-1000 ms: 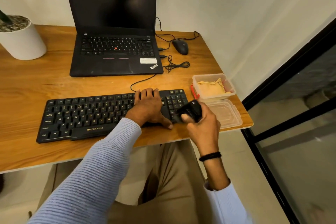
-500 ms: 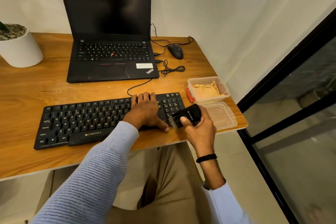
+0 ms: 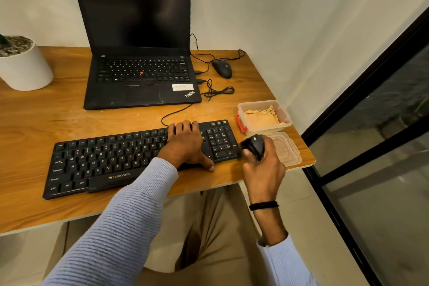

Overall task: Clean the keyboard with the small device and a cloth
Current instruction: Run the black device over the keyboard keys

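Observation:
A black Zebronics keyboard (image 3: pixel 111 160) lies along the front of the wooden desk (image 3: pixel 46 123). My left hand (image 3: pixel 186 144) rests flat on its right-centre keys, fingers straight and thumb at the front edge. My right hand (image 3: pixel 263 167) grips a small black device (image 3: pixel 254 146) just off the keyboard's right end, lifted above the desk. A yellow cloth (image 3: pixel 263 117) lies folded in a clear plastic box (image 3: pixel 286 115) with a red clip, behind my right hand.
The box's clear lid (image 3: pixel 286 148) lies at the desk's right front corner. An open black laptop (image 3: pixel 139 53), a wired mouse (image 3: pixel 222 68) and loose cables sit at the back. A white plant pot (image 3: pixel 24 65) stands far left. A black-framed glass partition (image 3: pixel 371 100) runs along the right.
My right hand has carried the device rightward, off the number pad to beside the keyboard's end, and turned it more upright. My left hand stays on the keys.

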Motion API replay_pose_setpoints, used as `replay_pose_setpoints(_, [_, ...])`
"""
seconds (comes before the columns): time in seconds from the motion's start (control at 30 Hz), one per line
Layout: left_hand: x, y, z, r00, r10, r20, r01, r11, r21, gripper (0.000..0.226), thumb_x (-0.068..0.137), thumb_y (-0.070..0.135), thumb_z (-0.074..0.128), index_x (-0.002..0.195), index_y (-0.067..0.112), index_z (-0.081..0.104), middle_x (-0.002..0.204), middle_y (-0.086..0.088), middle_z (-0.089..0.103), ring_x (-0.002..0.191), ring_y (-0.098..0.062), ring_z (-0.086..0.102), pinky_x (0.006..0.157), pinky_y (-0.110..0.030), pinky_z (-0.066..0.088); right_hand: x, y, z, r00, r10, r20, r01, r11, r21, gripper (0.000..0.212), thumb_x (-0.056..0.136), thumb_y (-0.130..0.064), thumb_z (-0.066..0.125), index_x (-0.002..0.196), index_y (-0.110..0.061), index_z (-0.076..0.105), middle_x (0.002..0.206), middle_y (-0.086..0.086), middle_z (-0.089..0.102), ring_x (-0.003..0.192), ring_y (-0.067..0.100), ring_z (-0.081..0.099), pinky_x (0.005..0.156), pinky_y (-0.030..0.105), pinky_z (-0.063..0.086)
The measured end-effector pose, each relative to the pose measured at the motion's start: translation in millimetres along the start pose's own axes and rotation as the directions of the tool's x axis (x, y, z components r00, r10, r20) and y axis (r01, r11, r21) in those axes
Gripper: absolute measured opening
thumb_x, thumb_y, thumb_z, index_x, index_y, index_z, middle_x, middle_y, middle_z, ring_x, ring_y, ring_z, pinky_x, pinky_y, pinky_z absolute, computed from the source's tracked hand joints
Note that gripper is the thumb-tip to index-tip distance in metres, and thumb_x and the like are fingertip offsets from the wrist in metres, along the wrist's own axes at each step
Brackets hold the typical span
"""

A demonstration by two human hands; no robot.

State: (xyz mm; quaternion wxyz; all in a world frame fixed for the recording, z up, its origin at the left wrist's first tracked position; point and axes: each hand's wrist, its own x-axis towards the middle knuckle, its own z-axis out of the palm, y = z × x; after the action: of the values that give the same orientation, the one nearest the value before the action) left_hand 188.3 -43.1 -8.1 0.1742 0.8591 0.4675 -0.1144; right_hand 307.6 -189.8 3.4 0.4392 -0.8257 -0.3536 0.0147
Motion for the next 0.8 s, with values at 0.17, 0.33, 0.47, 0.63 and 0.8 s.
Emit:
replay_pose_setpoints(0.17, [0.3, -1.2, 0.4, 1.000, 0.003, -0.001, -0.003, 1.000, -0.008, 0.145, 0.055, 0.077, 0.079, 0.157, 0.008, 0.004, 0.161, -0.016, 0.014, 0.150, -0.037, 0.010, 0.123, -0.055, -0.002, 15.6, -7.4, -7.7, 0.959, -0.027, 0.282, 0.004, 0.996, 0.085, 0.046, 0.073, -0.021, 0.080, 0.115, -0.026, 0.061, 0.106, -0.014, 0.067, 0.101, 0.003, 0.057, 0.088, 0.019, 0.042])
replay_pose_setpoints(0.33, [-1.6, -2.9, 2.4, 1.000, 0.012, -0.017, -0.013, 1.000, -0.013, 0.144, 0.054, 0.077, 0.079, 0.157, 0.009, 0.005, 0.160, -0.014, 0.015, 0.149, -0.036, 0.011, 0.123, -0.054, -0.002, 43.9, -24.4, 9.4, 0.888, 0.012, 0.460, -0.022, 1.000, 0.016, 0.039, 0.075, -0.020, 0.078, 0.110, -0.025, 0.063, 0.103, -0.008, 0.068, 0.098, 0.010, 0.061, 0.084, 0.021, 0.044])
replay_pose_setpoints(0.47, [-2.0, -4.1, 5.7, 1.000, 0.015, -0.026, -0.016, 0.999, -0.035, 0.144, 0.053, 0.077, 0.079, 0.157, 0.010, 0.006, 0.160, -0.012, 0.016, 0.150, -0.034, 0.011, 0.123, -0.054, -0.003, 61.7, -49.4, 26.6, 0.945, -0.140, 0.297, 0.175, 0.980, -0.095, 0.038, 0.079, -0.015, 0.071, 0.114, -0.024, 0.059, 0.099, -0.003, 0.068, 0.092, 0.017, 0.060, 0.080, 0.024, 0.044])
replay_pose_setpoints(0.63, [-1.9, -5.0, 5.5, 1.000, 0.015, -0.024, -0.016, 0.999, -0.045, 0.146, 0.051, 0.078, 0.080, 0.157, 0.010, 0.005, 0.160, -0.012, 0.016, 0.150, -0.033, 0.010, 0.123, -0.053, -0.005, 85.3, -59.0, 51.8, 0.916, -0.057, 0.397, 0.123, 0.982, -0.144, 0.035, 0.075, -0.020, 0.074, 0.108, -0.021, 0.062, 0.101, 0.003, 0.069, 0.100, 0.024, 0.062, 0.085, 0.031, 0.050])
replay_pose_setpoints(0.8, [-1.6, -5.5, 5.2, 1.000, 0.008, -0.030, -0.009, 0.999, -0.044, 0.147, 0.051, 0.078, 0.079, 0.156, 0.007, 0.006, 0.160, -0.012, 0.017, 0.149, -0.033, 0.011, 0.123, -0.054, -0.005, 93.2, -63.5, 60.3, 0.894, -0.071, 0.443, 0.130, 0.986, -0.104, 0.036, 0.073, -0.021, 0.077, 0.107, -0.020, 0.065, 0.103, 0.003, 0.070, 0.098, 0.021, 0.062, 0.085, 0.029, 0.049])
